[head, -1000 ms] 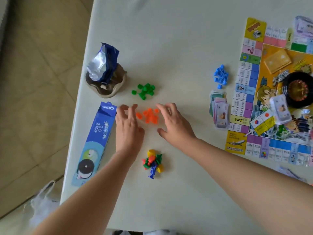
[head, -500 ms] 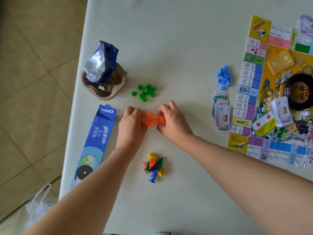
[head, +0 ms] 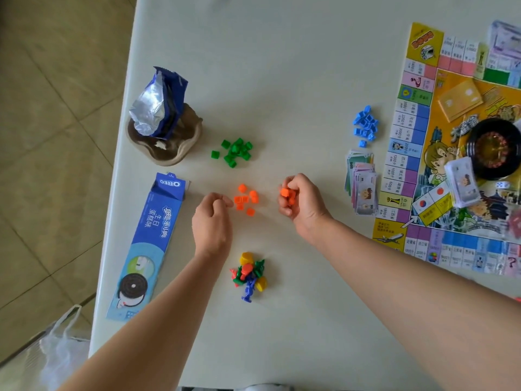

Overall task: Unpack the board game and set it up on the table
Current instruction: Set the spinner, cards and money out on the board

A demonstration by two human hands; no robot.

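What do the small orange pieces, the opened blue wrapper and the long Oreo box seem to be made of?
The orange pieces: probably moulded plastic; even, saturated colour, crisp edges. The blue wrapper: apparently metallised film; crinkled, shiny silver inside. The Oreo box: likely printed cardboard; flat panels, folded flaps at its open end.

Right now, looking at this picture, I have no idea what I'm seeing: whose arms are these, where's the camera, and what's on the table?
There is no machine: a person wears a camera on the head, looking down at their own arms. The right hand grips several orange pieces; more lie loose by the left hand, whose fingers are curled; whether it holds any is hidden. On the table lie green pieces, blue pieces, mixed pawns, paper money, the game board and an Oreo box.
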